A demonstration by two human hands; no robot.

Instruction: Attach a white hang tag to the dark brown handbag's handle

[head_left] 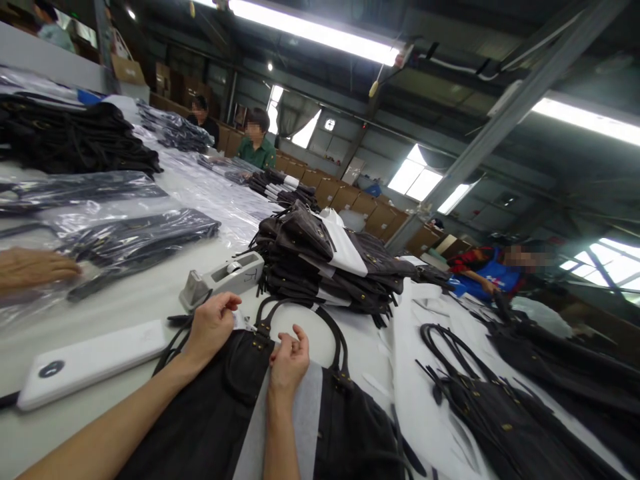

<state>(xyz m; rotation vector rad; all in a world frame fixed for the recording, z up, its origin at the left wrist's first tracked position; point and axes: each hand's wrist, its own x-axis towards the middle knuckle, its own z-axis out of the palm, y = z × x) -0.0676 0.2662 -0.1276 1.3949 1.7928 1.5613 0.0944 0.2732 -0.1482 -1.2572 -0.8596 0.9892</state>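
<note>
Though paper-wrapped, dark handbag (220, 407), looped handles.

A long white desk (150, 300) runs toward the far wall, where stacked cardboard boxes (350, 197) stand in a row. Fluorescent tubes (320, 33) hang under a dark metal roof crossed by a grey beam (500, 120). Daylight enters through windows (420, 177).

A factory packing floor, and a busy one: bare steel roof beams and long strip lights (310, 30) overhead at twelve o'clock, cardboard cartons (350, 197) stacked along the far wall, a long white worktable (130, 303) loaded with piles of dark handbags (320, 263), plastic-sleeved bags (135, 240) at ten o'clock, workers seated farther down the line.
</note>
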